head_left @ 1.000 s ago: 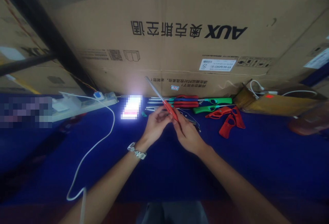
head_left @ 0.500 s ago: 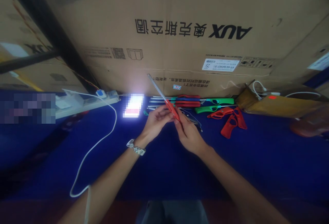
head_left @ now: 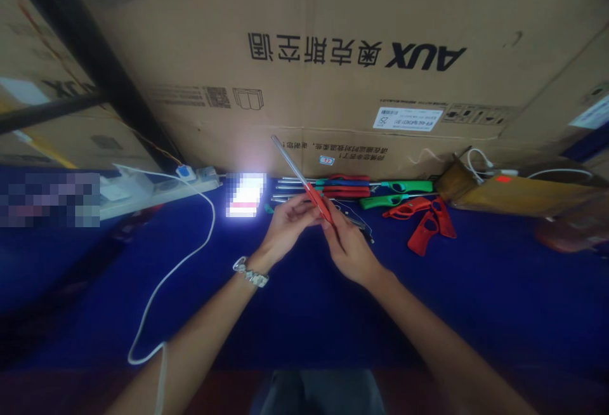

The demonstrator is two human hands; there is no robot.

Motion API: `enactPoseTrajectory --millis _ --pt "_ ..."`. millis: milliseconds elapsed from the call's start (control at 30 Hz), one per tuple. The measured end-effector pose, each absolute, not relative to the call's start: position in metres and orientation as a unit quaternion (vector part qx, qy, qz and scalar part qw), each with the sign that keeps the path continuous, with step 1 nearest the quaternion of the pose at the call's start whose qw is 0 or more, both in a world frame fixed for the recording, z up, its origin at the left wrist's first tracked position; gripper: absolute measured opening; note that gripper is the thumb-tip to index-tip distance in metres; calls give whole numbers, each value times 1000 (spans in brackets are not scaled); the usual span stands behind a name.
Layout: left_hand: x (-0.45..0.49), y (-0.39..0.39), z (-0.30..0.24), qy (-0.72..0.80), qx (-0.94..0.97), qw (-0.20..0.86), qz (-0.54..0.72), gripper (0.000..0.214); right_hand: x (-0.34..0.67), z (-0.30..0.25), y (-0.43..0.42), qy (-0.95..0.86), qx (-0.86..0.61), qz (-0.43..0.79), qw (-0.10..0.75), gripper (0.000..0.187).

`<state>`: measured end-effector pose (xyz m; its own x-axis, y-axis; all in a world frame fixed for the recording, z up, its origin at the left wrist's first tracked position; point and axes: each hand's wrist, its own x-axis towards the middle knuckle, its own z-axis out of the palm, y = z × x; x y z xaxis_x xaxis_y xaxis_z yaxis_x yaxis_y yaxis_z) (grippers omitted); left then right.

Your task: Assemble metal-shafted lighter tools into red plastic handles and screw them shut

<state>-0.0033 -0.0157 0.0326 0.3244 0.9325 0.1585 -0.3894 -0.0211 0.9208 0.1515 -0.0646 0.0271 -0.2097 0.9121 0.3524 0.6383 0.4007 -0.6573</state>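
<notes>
A red long-necked gas lighter (head_left: pixel 318 202) with a silver metal tube is held between my two hands above the blue table, its tube slanting up and to the left. My left hand (head_left: pixel 289 224), with a silver watch on the wrist, closes on the handle from the left. From the other side, my right hand (head_left: pixel 351 247) grips the same handle, fingers partly hidden behind it. Beyond the hands lie several lighters with red and blue handles (head_left: pixel 345 183). Green lighters (head_left: pixel 398 201) lie to the right, beside loose red handle shells (head_left: pixel 423 234).
A large cardboard box (head_left: pixel 304 110) stands along the back. At left are a power strip (head_left: pixel 157 193) and a white cable (head_left: pixel 171 269) running to the front. A glowing blurred screen (head_left: pixel 246 195) is near my left hand. An open carton (head_left: pixel 514 196) holding cables sits at right.
Both hands keep the same hold on the red lighter, with no clear movement. The whole view has shifted very slightly.
</notes>
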Motion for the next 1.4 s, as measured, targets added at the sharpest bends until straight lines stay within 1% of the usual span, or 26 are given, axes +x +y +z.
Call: enactPoseTrajectory --millis 200,400,533,667,900,1000,1233,1400 --pt "-2 -17 34 281 483 651 513 37 151 30 -66 -756 -523 183 349 56" --pt "2 -19 32 310 473 637 525 37 146 33 -69 -753 -542 175 331 57" --pt "2 -21 33 313 468 640 522 39 145 30 -67 -745 -548 179 336 56" --pt "1 -20 35 282 481 659 505 34 147 26 -65 -734 -552 181 352 56" --pt "0 -17 33 316 541 609 485 35 145 21 -65 -741 -550 143 358 60" --pt "0 -18 32 324 540 611 479 35 143 20 -66 -745 -566 115 334 63" --pt "2 -19 29 336 537 594 496 36 132 24 -74 -755 -615 32 224 62" --pt "1 -14 23 338 546 572 510 36 126 22 -77 -775 -595 17 210 67"
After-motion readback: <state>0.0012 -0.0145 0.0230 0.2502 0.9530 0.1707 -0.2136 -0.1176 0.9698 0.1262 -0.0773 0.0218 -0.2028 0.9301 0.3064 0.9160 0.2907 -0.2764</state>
